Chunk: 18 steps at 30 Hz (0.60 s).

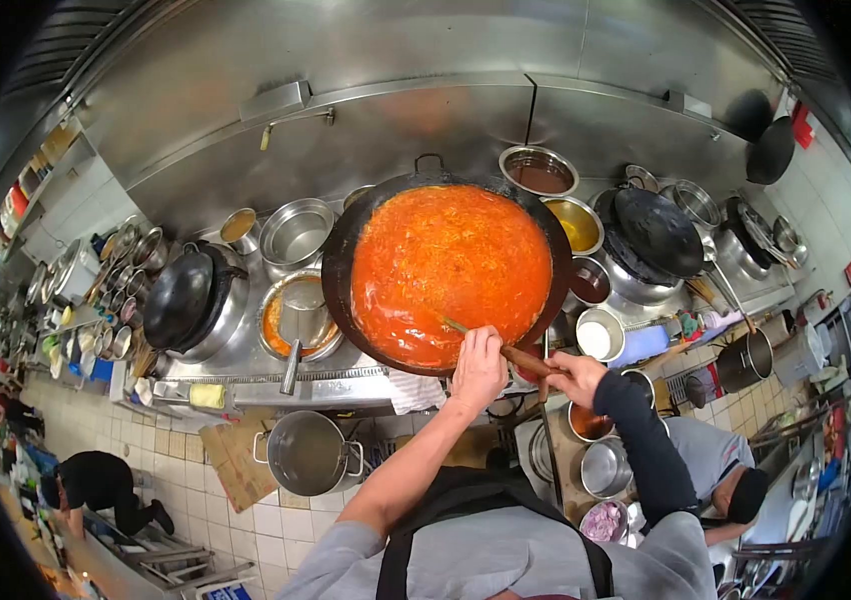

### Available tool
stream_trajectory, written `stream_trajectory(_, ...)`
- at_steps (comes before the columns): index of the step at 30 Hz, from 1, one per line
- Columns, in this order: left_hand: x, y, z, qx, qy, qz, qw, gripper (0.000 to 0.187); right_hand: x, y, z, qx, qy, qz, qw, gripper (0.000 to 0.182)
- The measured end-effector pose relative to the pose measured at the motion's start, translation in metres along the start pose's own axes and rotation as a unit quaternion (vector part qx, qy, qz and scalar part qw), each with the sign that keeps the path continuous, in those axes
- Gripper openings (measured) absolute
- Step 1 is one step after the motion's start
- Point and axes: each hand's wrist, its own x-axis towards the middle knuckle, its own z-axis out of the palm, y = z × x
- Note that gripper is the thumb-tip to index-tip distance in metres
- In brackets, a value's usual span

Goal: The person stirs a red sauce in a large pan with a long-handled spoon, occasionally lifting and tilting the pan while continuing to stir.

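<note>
A large black wok [338, 290] full of orange-red sauce [451, 265] sits on the steel stove. My left hand [480, 368] is closed around the shaft of a long wooden-handled utensil [524, 360] at the wok's near rim. Farther right, my right hand [578, 380] grips the end of the same handle. The utensil slants up to the left, and its far end is hidden in the sauce. A white cloth [414, 392] hangs below the wok's near edge.
Left of the wok are a steel bowl [298, 232], a pan with a ladle [291, 366] and a black wok [178, 300]. A two-handled pot [306, 452] stands below. Another wok [658, 232] is at right. One person [101, 490] bends at lower left, another [711, 465] at lower right.
</note>
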Motion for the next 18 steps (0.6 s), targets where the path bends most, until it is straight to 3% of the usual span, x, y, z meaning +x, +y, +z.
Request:
stream_trajectory(5, -0.009, -0.003, 0.003, -0.054, -0.053, -0.031, 0.997, 0.023, -0.043, -0.023, -0.057, -0.05, -0.017, 0.057, 0.997, 0.039)
stream_trajectory(8, -0.013, -0.006, 0.003, -0.057, -0.074, -0.029, 0.995, 0.019, -0.051, -0.035, -0.085, -0.146, 0.022, 0.059, 0.987, 0.037)
stream_trajectory(14, -0.015, -0.001, 0.004, -0.032, -0.057, -0.054, 0.996, 0.018, -0.008, -0.004, -0.077, -0.226, 0.067, 0.123, 0.964, 0.032)
stream_trajectory(18, -0.011, 0.003, 0.004, -0.009, -0.039, -0.061, 0.997, 0.016, 0.032, 0.041, -0.057, -0.236, 0.113, 0.11, 0.959, 0.028)
